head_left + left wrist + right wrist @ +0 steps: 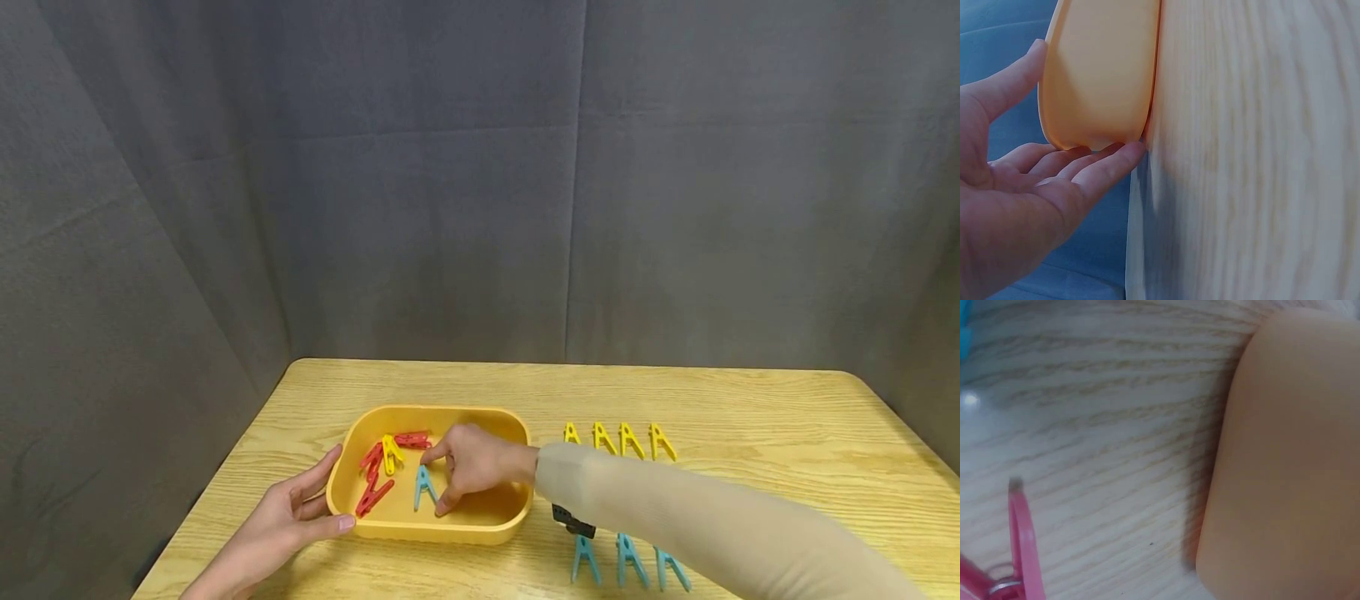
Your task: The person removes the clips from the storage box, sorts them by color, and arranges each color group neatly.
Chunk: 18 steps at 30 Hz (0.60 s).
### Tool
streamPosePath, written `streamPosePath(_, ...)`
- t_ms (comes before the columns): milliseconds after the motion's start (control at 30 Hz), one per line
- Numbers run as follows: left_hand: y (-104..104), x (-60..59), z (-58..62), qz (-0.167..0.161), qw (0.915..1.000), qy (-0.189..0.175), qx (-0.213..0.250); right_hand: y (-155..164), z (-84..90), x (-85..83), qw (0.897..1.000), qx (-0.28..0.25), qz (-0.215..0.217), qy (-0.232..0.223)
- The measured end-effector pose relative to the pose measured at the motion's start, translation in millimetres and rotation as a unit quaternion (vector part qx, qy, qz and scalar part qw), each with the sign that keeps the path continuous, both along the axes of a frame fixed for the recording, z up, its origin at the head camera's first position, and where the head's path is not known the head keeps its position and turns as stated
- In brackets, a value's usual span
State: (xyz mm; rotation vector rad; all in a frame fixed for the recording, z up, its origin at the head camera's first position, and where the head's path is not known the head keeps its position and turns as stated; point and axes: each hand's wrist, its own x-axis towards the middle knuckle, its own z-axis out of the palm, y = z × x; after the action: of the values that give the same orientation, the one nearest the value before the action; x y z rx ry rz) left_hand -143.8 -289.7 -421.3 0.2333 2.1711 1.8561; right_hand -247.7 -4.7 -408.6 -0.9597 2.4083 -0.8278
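A yellow-orange tray [450, 531] sits on the wooden table [750, 417]. My left hand [300, 512] lies flat, its straight fingers [1094, 165] touching the tray's [1097, 75] left end wall. My right hand [468, 467] reaches down into the tray. Its index finger and thumb are spread at either end of a blue clothespin [424, 487] that lies on the tray floor. Several red clothespins [372, 492] and one yellow clothespin [390, 452] lie left of it. The right wrist view shows only the tray's outer wall [1291, 456], not the hand.
On the table right of the tray stand a row of yellow clothespins [618, 439] and, nearer me, a row of blue clothespins [628, 562]. A pink clothespin [1025, 550] lies on the table beside the tray. Grey curtain surrounds the table.
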Motion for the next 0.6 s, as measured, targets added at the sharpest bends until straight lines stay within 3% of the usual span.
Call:
streamPosePath(233,-0.4,-0.1,0.0,-0.011,0.9999,0.01,0.005,0.2,0.1,1.1,1.0,-0.011,-0.001,-0.006)
streamPosePath(600,-0.3,-0.3,1.3,-0.007,1.0,-0.002,0.005,6.9,8.6,1.7,0.999,-0.028,-0.011,-0.019)
